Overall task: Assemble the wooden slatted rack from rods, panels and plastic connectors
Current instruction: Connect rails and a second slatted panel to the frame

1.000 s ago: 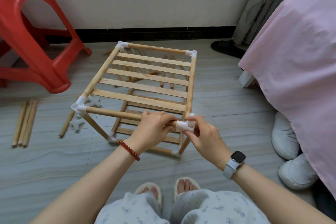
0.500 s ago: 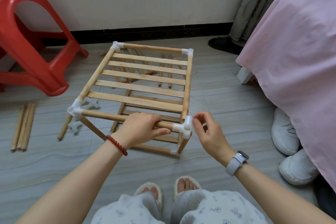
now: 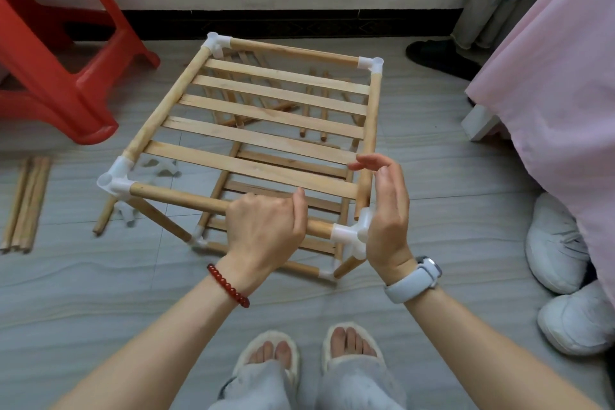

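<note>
Far left on the floor [image 3: 83, 293]: a bundle of loose rods [image 3: 25, 203] lying side by side, well apart from the rack. Above them, a red plastic stool [image 3: 66, 76], its near foot close to the rack's left edge, a narrow strip of tile between. Centre: the wooden slatted rack [image 3: 266, 130] standing on the floor, top panel slats running across, white connectors at all four top corners; near-left connector [image 3: 114, 181] with bare tile in front. More loose rods [image 3: 312, 110] on the floor beyond, seen through the slats. Left hand [image 3: 266, 230], grip curled round the front rod [image 3: 186, 201] near its right end. Right hand [image 3: 386, 210], grip spread, fingers straight, palm pressed flat against the outer face of the near-right connector [image 3: 349, 236]. Right of that, open tile, then white shoes [image 3: 559, 243] and a pink bed cover [image 3: 549, 93] closing the right side. Slippered feet [image 3: 309, 356] below, near the rack's front edge.
</note>
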`<action>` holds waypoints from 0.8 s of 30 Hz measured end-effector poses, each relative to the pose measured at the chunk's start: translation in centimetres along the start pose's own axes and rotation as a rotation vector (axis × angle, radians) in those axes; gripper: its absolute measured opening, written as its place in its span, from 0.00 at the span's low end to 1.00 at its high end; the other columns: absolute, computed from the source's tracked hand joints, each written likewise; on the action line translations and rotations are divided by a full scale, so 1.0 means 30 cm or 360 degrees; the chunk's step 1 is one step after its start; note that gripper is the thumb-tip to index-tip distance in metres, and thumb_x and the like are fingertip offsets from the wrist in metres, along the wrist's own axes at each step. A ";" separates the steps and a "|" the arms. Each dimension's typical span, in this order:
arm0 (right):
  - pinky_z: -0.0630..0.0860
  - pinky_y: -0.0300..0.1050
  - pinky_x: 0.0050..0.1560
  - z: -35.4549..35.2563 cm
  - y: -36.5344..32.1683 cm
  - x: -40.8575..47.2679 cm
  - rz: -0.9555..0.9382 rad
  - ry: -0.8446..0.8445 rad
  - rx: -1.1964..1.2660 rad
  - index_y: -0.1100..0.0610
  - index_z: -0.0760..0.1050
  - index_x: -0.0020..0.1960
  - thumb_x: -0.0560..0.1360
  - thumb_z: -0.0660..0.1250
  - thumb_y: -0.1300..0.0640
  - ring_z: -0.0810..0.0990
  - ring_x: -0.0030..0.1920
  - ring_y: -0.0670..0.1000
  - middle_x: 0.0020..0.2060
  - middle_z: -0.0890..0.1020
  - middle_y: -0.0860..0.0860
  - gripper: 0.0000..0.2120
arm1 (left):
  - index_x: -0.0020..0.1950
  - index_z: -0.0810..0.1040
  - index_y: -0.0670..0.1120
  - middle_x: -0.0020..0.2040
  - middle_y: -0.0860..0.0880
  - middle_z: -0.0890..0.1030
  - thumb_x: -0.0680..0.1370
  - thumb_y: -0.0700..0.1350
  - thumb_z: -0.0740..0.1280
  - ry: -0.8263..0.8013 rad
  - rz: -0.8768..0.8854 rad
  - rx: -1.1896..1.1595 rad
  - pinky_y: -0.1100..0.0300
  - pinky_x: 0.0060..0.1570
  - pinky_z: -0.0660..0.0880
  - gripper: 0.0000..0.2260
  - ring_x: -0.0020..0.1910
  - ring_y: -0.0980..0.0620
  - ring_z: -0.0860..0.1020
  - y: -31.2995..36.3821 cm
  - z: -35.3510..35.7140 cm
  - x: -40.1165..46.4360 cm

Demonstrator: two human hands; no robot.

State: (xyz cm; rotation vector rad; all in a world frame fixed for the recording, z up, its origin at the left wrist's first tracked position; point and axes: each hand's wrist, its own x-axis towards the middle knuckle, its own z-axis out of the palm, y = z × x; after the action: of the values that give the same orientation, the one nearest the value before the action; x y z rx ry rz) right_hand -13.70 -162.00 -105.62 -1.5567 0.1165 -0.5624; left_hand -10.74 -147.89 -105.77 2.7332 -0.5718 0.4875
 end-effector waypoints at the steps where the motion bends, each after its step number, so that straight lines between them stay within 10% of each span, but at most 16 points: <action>1: 0.69 0.33 0.55 0.007 0.002 0.001 -0.0029 -0.0011 -0.0025 0.57 0.71 0.51 0.78 0.47 0.60 0.76 0.48 0.41 0.44 0.77 0.52 0.13 | 0.18 0.68 0.45 0.17 0.55 0.60 0.78 0.47 0.55 0.0026 -0.0002 -0.0002 0.71 0.27 0.46 0.27 0.15 0.54 0.58 0.001 0.006 -0.001; 11: 0.69 0.37 0.57 -0.021 0.048 -0.033 0.0025 -0.0045 -0.0206 0.50 0.70 0.52 0.78 0.50 0.57 0.75 0.54 0.45 0.50 0.76 0.50 0.11 | 0.21 0.71 0.47 0.17 0.53 0.68 0.78 0.52 0.53 -0.0156 0.0152 0.0028 0.66 0.24 0.56 0.26 0.16 0.51 0.67 -0.004 -0.002 -0.032; 15: 0.72 0.40 0.53 -0.128 0.069 0.002 0.0489 0.0218 -0.0007 0.52 0.71 0.51 0.80 0.53 0.63 0.77 0.49 0.44 0.46 0.77 0.48 0.11 | 0.36 0.75 0.49 0.28 0.54 0.74 0.78 0.59 0.47 -0.0428 0.0426 -0.0238 0.60 0.28 0.62 0.23 0.26 0.52 0.72 0.034 -0.035 -0.024; 19: 0.75 0.40 0.46 -0.218 0.098 -0.044 0.0895 -0.0485 -0.0135 0.66 0.71 0.58 0.74 0.51 0.76 0.78 0.43 0.47 0.42 0.79 0.51 0.18 | 0.48 0.73 0.50 0.38 0.55 0.73 0.74 0.68 0.48 -0.0582 0.0715 -0.0084 0.61 0.30 0.59 0.25 0.35 0.53 0.72 0.084 -0.008 -0.028; 24: 0.74 0.44 0.56 -0.245 0.103 -0.117 0.0761 -0.0969 -0.0423 0.56 0.74 0.54 0.76 0.56 0.72 0.79 0.54 0.52 0.51 0.81 0.56 0.16 | 0.42 0.75 0.46 0.33 0.53 0.74 0.75 0.60 0.61 -0.0420 0.0725 -0.0116 0.62 0.34 0.59 0.18 0.31 0.50 0.74 0.112 -0.011 -0.002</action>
State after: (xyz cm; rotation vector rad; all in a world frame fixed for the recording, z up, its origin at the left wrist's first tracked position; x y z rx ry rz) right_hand -18.97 -167.49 -109.84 -1.8152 0.0947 0.3219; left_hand -12.31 -150.68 -104.73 2.6077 -1.2665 0.1960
